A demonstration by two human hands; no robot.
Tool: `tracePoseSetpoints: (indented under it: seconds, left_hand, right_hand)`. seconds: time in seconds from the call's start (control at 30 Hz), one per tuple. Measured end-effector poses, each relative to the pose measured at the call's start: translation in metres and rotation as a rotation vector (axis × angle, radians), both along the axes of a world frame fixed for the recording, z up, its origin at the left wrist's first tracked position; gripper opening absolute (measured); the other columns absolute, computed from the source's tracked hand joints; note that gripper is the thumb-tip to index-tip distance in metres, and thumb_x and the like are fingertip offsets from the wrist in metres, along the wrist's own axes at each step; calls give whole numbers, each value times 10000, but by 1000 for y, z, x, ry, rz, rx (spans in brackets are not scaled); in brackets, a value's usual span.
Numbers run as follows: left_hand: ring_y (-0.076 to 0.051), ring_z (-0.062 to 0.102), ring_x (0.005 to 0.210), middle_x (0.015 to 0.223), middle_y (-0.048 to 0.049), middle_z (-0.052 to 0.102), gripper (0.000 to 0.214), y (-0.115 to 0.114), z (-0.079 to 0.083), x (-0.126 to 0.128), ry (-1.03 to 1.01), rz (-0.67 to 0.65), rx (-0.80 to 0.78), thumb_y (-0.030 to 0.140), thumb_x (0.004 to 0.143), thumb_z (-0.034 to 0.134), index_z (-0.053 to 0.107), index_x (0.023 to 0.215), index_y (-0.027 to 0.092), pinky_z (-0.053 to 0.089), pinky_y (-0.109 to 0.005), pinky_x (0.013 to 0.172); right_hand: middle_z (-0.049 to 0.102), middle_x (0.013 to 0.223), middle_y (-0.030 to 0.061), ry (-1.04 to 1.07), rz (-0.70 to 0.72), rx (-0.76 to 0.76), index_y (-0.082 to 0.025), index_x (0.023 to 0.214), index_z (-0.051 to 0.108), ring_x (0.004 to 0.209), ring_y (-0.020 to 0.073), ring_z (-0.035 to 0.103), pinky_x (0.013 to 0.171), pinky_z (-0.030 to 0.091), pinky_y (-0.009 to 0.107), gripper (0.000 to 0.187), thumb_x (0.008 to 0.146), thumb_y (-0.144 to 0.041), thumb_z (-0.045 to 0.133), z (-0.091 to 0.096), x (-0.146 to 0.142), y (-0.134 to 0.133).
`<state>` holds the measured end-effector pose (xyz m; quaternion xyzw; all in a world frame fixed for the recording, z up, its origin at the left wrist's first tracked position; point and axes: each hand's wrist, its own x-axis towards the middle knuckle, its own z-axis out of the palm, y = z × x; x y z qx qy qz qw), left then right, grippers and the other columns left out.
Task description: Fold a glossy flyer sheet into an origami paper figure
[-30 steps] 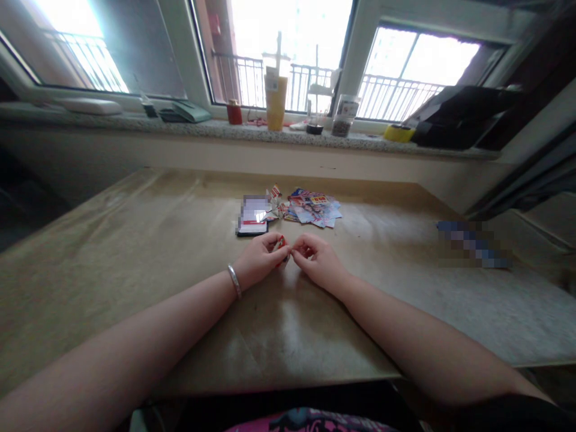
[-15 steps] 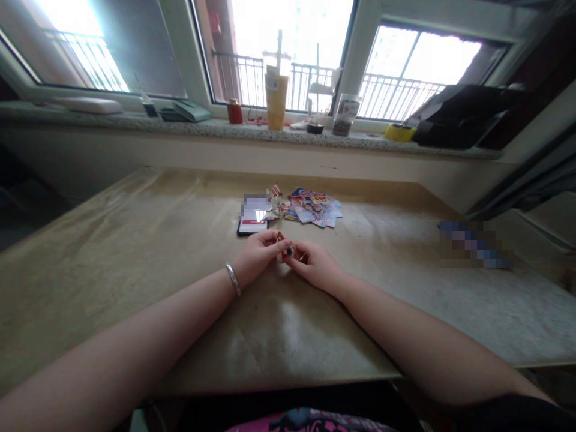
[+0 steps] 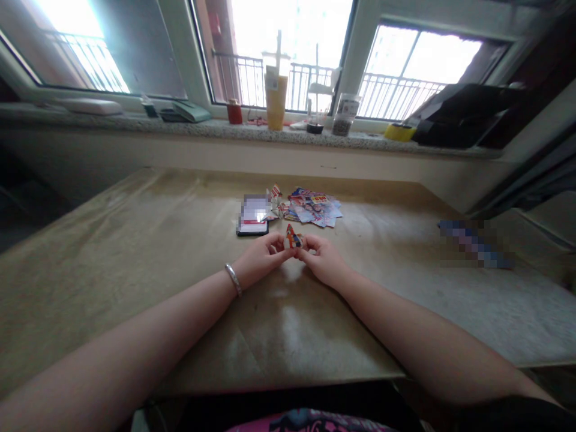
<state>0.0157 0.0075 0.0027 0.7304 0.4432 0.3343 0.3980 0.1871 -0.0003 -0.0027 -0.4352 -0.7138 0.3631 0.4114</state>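
Between both hands, just above the table, is a small piece of folded printed paper (image 3: 293, 239) in red, white and blue, its tip pointing up. My left hand (image 3: 266, 252), a silver bangle at its wrist, pinches the paper's left side. On the right side, the fingers of my right hand (image 3: 320, 257) are closed on it too. Beyond my left hand lies a phone (image 3: 252, 224) with a lit screen. Folded paper pieces (image 3: 278, 207) rest beside the phone, touching a fanned pile of colourful printed sheets (image 3: 317, 210).
A light brown cover lies over the table (image 3: 135, 252). At the right is a blurred blue item (image 3: 474, 243). Along the windowsill (image 3: 216, 129) stand a tall cup of yellow drink (image 3: 275, 99), a red jar (image 3: 234, 112), a clear container (image 3: 345, 115) and a black bag (image 3: 463, 117).
The folded paper has been turned so its point faces up and more of its printed side shows. Both hands have shifted slightly, with the fingertips now closer together beneath it.
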Motion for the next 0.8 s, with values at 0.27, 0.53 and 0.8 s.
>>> tracePoseSetpoints:
  seconds: [0.27,0.53,0.8]
  left_hand:
    - [-90,405,516,600,30,501,364,0,2,-4,50,-32,1,502,763,567,577,725,140,306,-200,472]
    - [-112,456,613,692,5,548,291,1,4,-3,-41,-86,72,426,786,550,573,746,138,365,-216,563]
    - [-105,421,567,632,29,492,295,-3,2,-1,31,-58,120,429,806,538,519,693,156,349,-215,533]
  right_hand:
    - [552,615,-13,72,37,-104,-173,667,536,577,109,466,572,363,242,247,760,-394,595,-3,1,1]
    - [635,720,17,170,80,-130,-168,807,575,616,120,539,589,408,247,224,756,-386,585,-8,0,2]
    - [501,591,-36,16,8,-66,-184,663,492,531,92,424,518,325,226,182,751,-324,567,-8,2,6]
